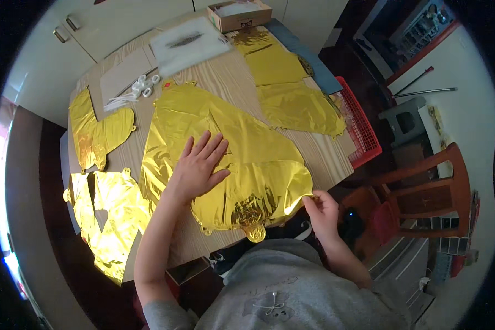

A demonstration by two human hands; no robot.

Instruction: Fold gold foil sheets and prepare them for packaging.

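A large gold foil balloon (231,132), flat and creased, covers the middle of the wooden table. My left hand (199,168) lies flat on it with fingers spread. At the balloon's lower right corner, my right hand (322,212) pinches the foil edge between thumb and fingers. A rounded tab (255,233) of the foil hangs over the table's near edge, close to my body.
Other flat gold foil balloons lie at the left (96,132), lower left (115,209) and upper right (283,82). White rolls (144,85), a translucent plastic sheet (187,44) and a cardboard box (239,15) are farther back. A red basket (363,124) and wooden chair (423,192) stand right.
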